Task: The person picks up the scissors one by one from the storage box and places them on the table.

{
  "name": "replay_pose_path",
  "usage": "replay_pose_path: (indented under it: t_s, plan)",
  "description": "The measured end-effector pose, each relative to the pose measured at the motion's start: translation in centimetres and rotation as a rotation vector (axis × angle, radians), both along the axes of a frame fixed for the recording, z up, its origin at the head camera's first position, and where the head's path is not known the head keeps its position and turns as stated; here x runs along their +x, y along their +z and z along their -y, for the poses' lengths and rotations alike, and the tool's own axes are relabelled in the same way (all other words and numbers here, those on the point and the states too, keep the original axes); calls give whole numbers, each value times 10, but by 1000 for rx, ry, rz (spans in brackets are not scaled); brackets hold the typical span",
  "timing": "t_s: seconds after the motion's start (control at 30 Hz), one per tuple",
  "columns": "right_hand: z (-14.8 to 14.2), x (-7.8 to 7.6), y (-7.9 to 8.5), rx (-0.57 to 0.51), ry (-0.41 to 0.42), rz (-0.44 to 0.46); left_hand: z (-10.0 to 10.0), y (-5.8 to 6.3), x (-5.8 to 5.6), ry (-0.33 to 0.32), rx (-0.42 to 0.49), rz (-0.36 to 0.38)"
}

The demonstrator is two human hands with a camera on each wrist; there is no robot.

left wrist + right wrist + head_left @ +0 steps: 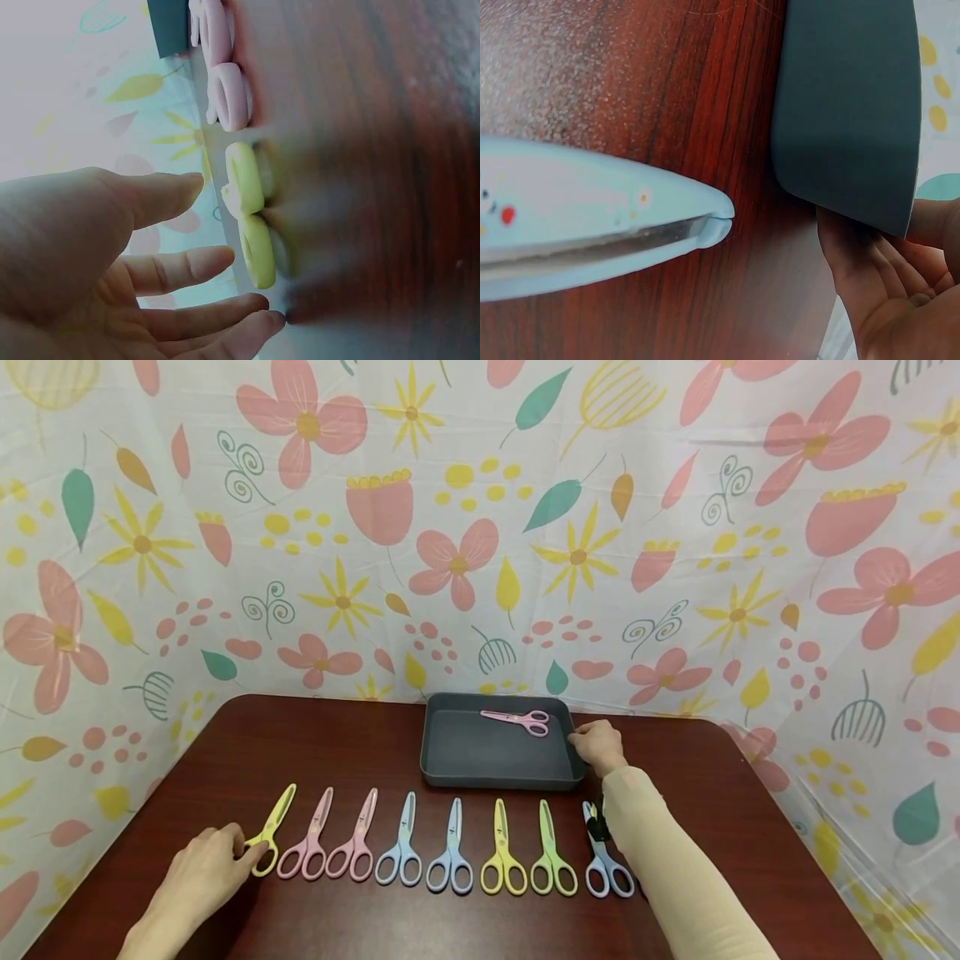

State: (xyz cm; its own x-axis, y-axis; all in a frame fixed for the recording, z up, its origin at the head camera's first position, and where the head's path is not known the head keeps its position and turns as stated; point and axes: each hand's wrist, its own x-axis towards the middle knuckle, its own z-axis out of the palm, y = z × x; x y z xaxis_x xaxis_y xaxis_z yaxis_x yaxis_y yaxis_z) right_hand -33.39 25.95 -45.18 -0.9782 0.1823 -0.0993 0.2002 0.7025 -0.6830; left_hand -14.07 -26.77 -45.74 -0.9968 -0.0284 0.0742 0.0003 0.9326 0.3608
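My left hand (206,870) hovers around the handles of the leftmost yellow scissors (272,831), thumb and fingers apart. In the left wrist view a gap shows between the fingertips and the yellow handle loops (257,251). My right hand (600,746) pinches the right side of a dark grey tray (480,781); in the right wrist view its fingers reach under the tray wall (847,112) and the thumb lies at the rim. Inside the tray lie pink scissors (517,721). Below the right forearm lie blue scissors (603,868), partly covered by a dark object at the wrist.
Along the table (337,743) runs a row of scissors: pink scissors (309,843), more pink scissors (356,843), blue scissors (403,847), further blue scissors (452,852), yellow scissors (502,852) and green scissors (551,852). A flowered curtain (480,527) hangs behind the table.
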Motion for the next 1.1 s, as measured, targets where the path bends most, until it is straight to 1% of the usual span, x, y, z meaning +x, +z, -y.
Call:
replay_pose_path:
  t_s: [0.1, 0.17, 0.3, 0.33, 0.47, 0.7, 0.8, 0.93, 1.03, 1.1]
  plan:
    - [0, -1, -1, -8, -3, 10, -1, 2, 0, -2, -5, -3]
    - [-1, -2, -2, -11, -2, 7, -3, 4, -1, 10, -19, 7]
    - [-1, -3, -3, -14, -1, 4, -11, 10, -5, 27, -69, 24]
    - [-1, -3, -3, -17, 0, 4, -14, 11, -7, 24, -82, 18]
    - [-1, -2, -3, -17, -6, 5, -28, 16, -17, -17, -96, -16]
    - [1, 0, -1, -48, 1, 18, -55, 24, -31, -54, -76, -7]
    - [2, 1, -1, -55, -3, 21, -66, 27, -37, -82, -74, -15]
    - [0, 1, -1, -46, -5, 21, -83, 29, -48, -120, -78, -16]
    - [-1, 1, -2, -40, -4, 15, -97, 30, -56, -150, -82, -38]
    - [-1, 1, -2, -39, -8, 14, -107, 30, -61, -169, -69, -56]
